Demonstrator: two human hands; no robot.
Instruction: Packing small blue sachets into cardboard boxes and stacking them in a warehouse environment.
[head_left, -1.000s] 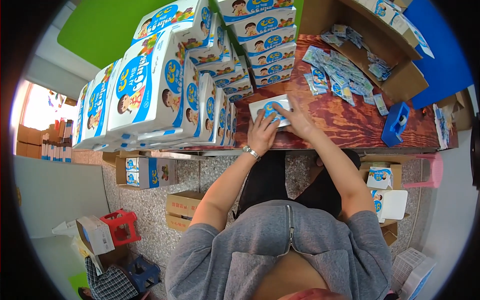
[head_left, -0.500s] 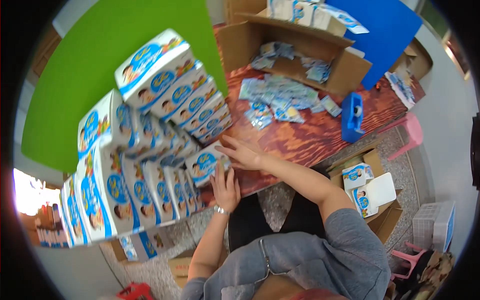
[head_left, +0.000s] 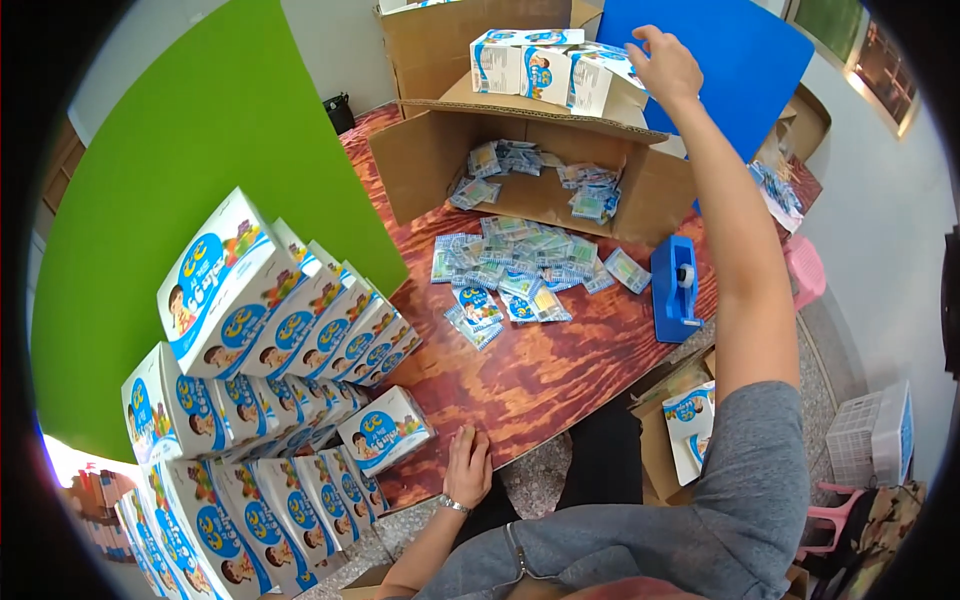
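Observation:
My left hand (head_left: 467, 467) rests on the table by its near edge, fingers laid down, holding nothing. Just left of it a white-and-blue box (head_left: 387, 430) lies on the table against the stacks, apart from my fingers. My right arm stretches far forward, and the right hand (head_left: 668, 68) hovers with parted fingers at the right end of a row of white-and-blue boxes (head_left: 548, 72) on top of a cardboard carton (head_left: 420, 165). Whether its fingertips touch the end box I cannot tell. Tall stacks of the same boxes (head_left: 240, 340) fill the left side.
Small printed sachets (head_left: 530, 255) lie heaped mid-table and inside the carton. A blue tape dispenser (head_left: 675, 300) stands to their right. Green (head_left: 210, 130) and blue (head_left: 720, 70) panels rise behind. On the floor, an open carton (head_left: 655, 440) holds another white box.
Both hands have let go of the white-and-blue box beside the stacks. My right hand has swung up to the far boxes, while the left stays near the table edge. The view has shifted.

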